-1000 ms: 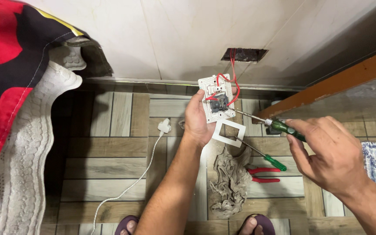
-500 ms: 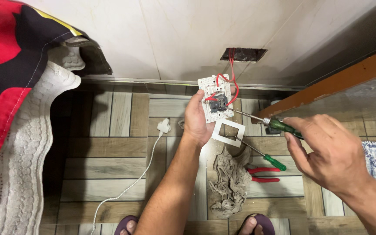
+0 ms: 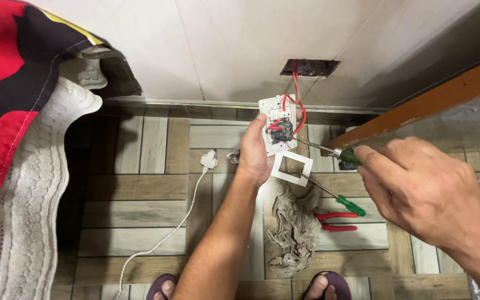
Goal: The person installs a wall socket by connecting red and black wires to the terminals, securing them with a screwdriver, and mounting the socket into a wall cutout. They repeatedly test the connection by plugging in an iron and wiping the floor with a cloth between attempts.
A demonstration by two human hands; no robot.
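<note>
1. Left hand (image 3: 256, 153) is wrapped around the white switch module (image 3: 278, 125), holding it off the floor just below the wall opening (image 3: 310, 68); right hand (image 3: 420, 191) is closed on a green-handled screwdriver (image 3: 329, 150), tip at the module's back.
2. Progress, as I read it: module's out of the wall and its white faceplate frame (image 3: 292, 168) is off (lying on the floor), but the red wires (image 3: 301, 108) look connected, so terminal work remains.
3. Count: two screwdrivers, second one (image 3: 334, 195) on the floor; one red-handled pliers (image 3: 334, 221); one rag (image 3: 293, 233); one white plug (image 3: 209, 160).
</note>
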